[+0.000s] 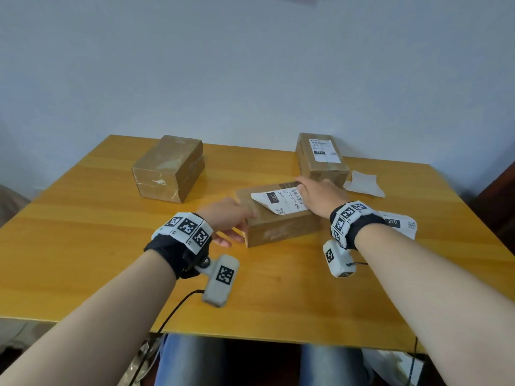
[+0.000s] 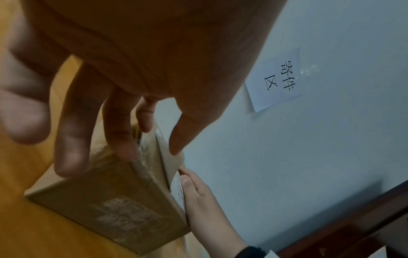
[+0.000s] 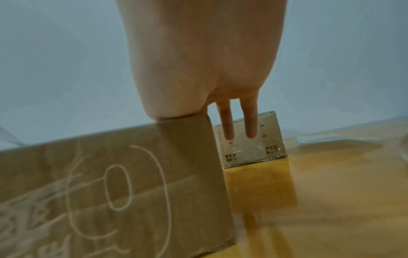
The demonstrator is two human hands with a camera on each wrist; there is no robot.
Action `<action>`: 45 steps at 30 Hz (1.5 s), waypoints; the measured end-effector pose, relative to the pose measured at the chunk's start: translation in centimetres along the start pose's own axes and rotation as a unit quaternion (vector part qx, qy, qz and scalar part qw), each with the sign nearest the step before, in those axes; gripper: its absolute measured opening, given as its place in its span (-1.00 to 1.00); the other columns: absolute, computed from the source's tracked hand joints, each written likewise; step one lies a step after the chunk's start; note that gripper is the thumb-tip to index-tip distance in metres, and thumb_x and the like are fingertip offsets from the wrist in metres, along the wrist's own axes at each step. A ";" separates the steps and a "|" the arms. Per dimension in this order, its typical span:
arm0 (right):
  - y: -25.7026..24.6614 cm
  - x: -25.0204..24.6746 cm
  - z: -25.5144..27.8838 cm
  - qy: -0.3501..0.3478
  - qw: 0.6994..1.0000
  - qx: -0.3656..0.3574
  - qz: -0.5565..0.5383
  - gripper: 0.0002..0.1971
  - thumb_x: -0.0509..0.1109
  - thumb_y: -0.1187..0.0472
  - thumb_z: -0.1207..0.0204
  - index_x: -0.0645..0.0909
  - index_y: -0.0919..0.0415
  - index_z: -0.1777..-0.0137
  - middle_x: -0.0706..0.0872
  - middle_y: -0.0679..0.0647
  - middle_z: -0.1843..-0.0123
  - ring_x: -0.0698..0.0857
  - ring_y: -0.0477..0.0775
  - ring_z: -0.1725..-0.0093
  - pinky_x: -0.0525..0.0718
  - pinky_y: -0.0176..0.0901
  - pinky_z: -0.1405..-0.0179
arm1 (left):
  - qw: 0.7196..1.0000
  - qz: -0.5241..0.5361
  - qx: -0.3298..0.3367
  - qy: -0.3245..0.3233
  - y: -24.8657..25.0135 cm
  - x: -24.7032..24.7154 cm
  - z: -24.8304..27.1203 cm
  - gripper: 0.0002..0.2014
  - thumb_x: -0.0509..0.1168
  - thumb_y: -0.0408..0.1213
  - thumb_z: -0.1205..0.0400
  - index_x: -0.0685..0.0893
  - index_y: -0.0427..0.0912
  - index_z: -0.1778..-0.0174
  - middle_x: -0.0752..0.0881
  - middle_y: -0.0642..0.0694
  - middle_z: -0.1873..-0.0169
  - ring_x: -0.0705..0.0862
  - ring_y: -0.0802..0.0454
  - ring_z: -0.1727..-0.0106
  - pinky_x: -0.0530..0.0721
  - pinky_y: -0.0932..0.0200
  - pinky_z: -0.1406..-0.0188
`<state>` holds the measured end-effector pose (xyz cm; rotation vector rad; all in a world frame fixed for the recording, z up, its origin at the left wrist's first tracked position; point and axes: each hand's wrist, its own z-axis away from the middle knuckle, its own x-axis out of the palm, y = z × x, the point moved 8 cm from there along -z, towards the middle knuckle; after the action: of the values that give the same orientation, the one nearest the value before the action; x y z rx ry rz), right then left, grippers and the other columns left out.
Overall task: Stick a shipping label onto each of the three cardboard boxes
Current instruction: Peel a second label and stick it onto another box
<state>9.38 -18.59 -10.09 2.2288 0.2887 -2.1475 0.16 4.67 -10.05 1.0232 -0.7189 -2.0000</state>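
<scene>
Three brown cardboard boxes stand on the yellow wooden table. The middle box carries a white shipping label whose left corner curls up off the top. My right hand lies flat on the label's right part and presses it down. My left hand rests with relaxed fingers against the box's left end. The back right box has a label stuck on top. The left box is bare. In the right wrist view, straight fingers reach past the middle box.
Another printed label lies on the table under my right wrist. Crumpled white backing paper sits beside the back right box. A pale wall stands behind the table, and a paper sign is stuck to it.
</scene>
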 end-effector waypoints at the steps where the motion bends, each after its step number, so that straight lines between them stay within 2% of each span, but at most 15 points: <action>1: 0.2 0.0 0.1 0.008 1.000 0.011 -0.003 -0.55 -0.12 -0.08 -0.85 0.47 -0.09 -0.57 0.77 0.03 0.03 0.70 0.13 -0.04 0.78 0.11 0.08 | 1.000 -0.006 0.004 0.008 0.1 0.0 0.0 -0.82 0.32 -0.08 -0.74 0.59 -0.12 -0.02 0.74 -0.11 0.04 0.81 -0.07 0.14 0.73 0.02 0.22; 3: 0.8 -0.1 0.5 0.027 0.999 0.034 -0.005 -0.60 -0.05 -0.12 -0.82 0.57 -0.03 -0.34 0.72 -0.06 0.15 0.72 0.06 0.13 0.80 0.07 0.16 | 1.000 -0.001 0.010 0.029 0.2 -0.3 -0.3 -0.87 0.32 -0.13 -0.74 0.56 -0.10 -0.04 0.70 -0.12 -0.06 0.79 -0.04 0.14 0.79 0.00 0.22; 5: 1.4 -0.2 1.0 0.031 0.998 0.061 -0.008 -0.65 0.02 -0.15 -0.81 0.57 -0.02 -0.23 0.71 -0.08 0.13 0.73 0.02 0.18 0.79 0.04 0.17 | 0.998 0.051 0.008 0.048 0.1 -0.6 -1.0 -0.85 0.34 -0.23 -0.74 0.56 -0.12 -0.18 0.68 -0.17 -0.16 0.77 -0.05 0.11 0.87 -0.08 0.16; 10: 3.3 -0.9 2.5 -0.038 0.989 0.139 -0.032 -0.57 0.11 -0.21 -0.79 0.67 0.07 -0.09 0.77 0.02 0.10 0.75 0.08 0.15 0.75 -0.03 0.14 | 0.959 0.259 0.048 0.101 1.0 -0.9 -2.6 -0.54 0.36 -0.38 -0.69 0.51 -0.11 -0.52 0.66 -0.20 -0.28 0.73 -0.14 -0.19 0.84 -0.09 0.02; 12: 3.3 -1.2 2.9 -0.059 0.988 0.136 -0.052 -0.49 0.18 -0.27 -0.76 0.69 0.14 0.11 0.73 0.02 0.23 0.72 0.07 0.25 0.62 -0.11 0.29 | 0.959 0.264 0.049 0.091 1.2 0.0 -2.9 -0.49 0.38 -0.36 -0.69 0.47 -0.09 -0.57 0.65 -0.17 -0.30 0.73 -0.15 -0.22 0.83 -0.09 -0.03; 14: 2.5 -1.2 3.5 -0.086 0.986 0.107 -0.094 -0.46 0.25 -0.26 -0.74 0.56 0.12 0.33 0.58 0.00 0.41 0.64 0.09 0.37 0.46 -0.13 0.36 | 0.969 0.235 0.048 0.060 1.5 1.5 -3.2 -0.47 0.42 -0.31 -0.68 0.48 -0.09 -0.58 0.69 -0.15 -0.27 0.74 -0.14 -0.20 0.84 -0.11 0.00; 16: 0.7 -1.1 4.5 -0.155 0.977 0.060 -0.134 -0.47 0.28 -0.22 -0.75 0.53 0.11 0.37 0.60 -0.07 0.48 0.71 0.02 0.42 0.51 -0.17 0.38 | 0.975 0.209 0.060 0.049 1.9 2.3 -3.4 -0.48 0.43 -0.30 -0.69 0.48 -0.08 -0.58 0.75 -0.11 -0.23 0.77 -0.10 -0.16 0.81 -0.10 0.11; 18: -1.0 -0.6 5.9 -0.253 0.949 0.031 -0.183 -0.54 0.34 -0.21 -0.73 0.73 0.13 0.22 0.82 -0.14 0.33 0.85 -0.07 0.30 0.76 -0.16 0.29 | 0.984 0.152 0.073 0.064 2.2 2.3 -3.3 -0.46 0.46 -0.26 -0.67 0.48 -0.06 -0.57 0.76 -0.07 -0.24 0.80 -0.08 -0.11 0.82 -0.13 0.09; 20: -1.6 -0.7 6.5 -0.286 0.933 0.031 -0.217 -0.51 0.36 -0.26 -0.70 0.81 0.18 0.11 0.91 -0.04 0.17 0.90 0.05 0.19 0.87 -0.02 0.10 | 0.992 0.079 0.073 0.067 2.2 2.4 -3.4 -0.41 0.54 -0.18 -0.61 0.49 -0.03 -0.53 0.76 -0.05 -0.23 0.83 -0.12 -0.09 0.83 -0.25 -0.07; 23: -0.6 -2.7 5.1 -0.141 0.964 0.060 -0.216 -0.48 0.31 -0.27 -0.71 0.70 0.17 0.24 0.85 0.05 0.30 0.81 0.10 0.32 0.78 -0.02 0.22 | 0.997 0.035 0.041 0.052 1.5 2.9 -3.6 -0.35 0.59 -0.07 -0.53 0.48 0.01 -0.51 0.80 -0.08 -0.16 0.84 -0.14 -0.09 0.81 -0.31 -0.13; 26: 0.0 -4.3 4.2 0.025 0.990 0.063 -0.126 -0.60 0.33 -0.27 -0.68 0.64 0.08 0.07 0.75 -0.06 0.12 0.76 0.06 0.09 0.68 -0.08 0.18 | 0.999 0.006 0.027 0.047 1.5 3.1 -3.5 -0.35 0.53 -0.01 -0.58 0.46 -0.02 -0.56 0.79 -0.10 -0.19 0.79 -0.12 -0.16 0.78 -0.27 -0.20; 29: -1.0 -3.1 3.8 0.028 0.995 0.046 -0.086 -0.44 0.27 -0.40 -0.62 0.51 -0.04 -0.42 0.60 -0.01 -0.43 0.61 0.12 -0.40 0.72 0.17 -0.23 | 0.999 -0.013 0.014 0.037 1.5 3.4 -3.3 -0.41 0.48 0.02 -0.62 0.48 -0.07 -0.53 0.78 -0.11 -0.19 0.77 -0.12 -0.19 0.77 -0.26 -0.23; 31: -1.8 -2.1 3.7 0.004 0.995 0.052 -0.088 -0.29 0.23 -0.46 -0.60 0.37 -0.05 -0.60 0.44 0.05 -0.62 0.46 0.22 -0.58 0.64 0.26 -0.34 | 1.000 -0.019 0.006 0.024 1.3 3.7 -3.3 -0.45 0.48 0.05 -0.61 0.54 -0.07 -0.47 0.80 -0.10 -0.14 0.79 -0.10 -0.15 0.79 -0.24 -0.18; 36: -3.3 -0.2 2.9 -0.033 0.994 0.066 -0.081 -0.22 0.09 -0.53 -0.61 0.34 0.00 -0.62 0.41 0.14 -0.62 0.43 0.36 -0.58 0.59 0.30 -0.34 | 1.000 -0.010 -0.014 -0.017 0.4 4.4 -3.1 -0.58 0.51 0.06 -0.58 0.67 -0.08 -0.27 0.85 -0.07 -0.04 0.84 -0.06 -0.07 0.86 -0.23 0.03; 45: -4.3 1.0 2.3 -0.036 0.997 0.048 -0.044 -0.19 -0.04 -0.53 -0.65 0.27 0.06 -0.66 0.39 0.23 -0.64 0.48 0.45 -0.51 0.54 0.27 -0.32 | 0.999 -0.005 -0.019 -0.042 -0.1 4.0 -3.9 -0.55 0.61 0.03 -0.49 0.68 -0.04 -0.21 0.83 -0.04 -0.10 0.82 -0.06 -0.12 0.87 -0.24 0.05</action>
<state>6.45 -14.57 -10.75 2.2205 0.2928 -2.3292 1.90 0.93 -13.80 0.9268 -0.7193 -2.0689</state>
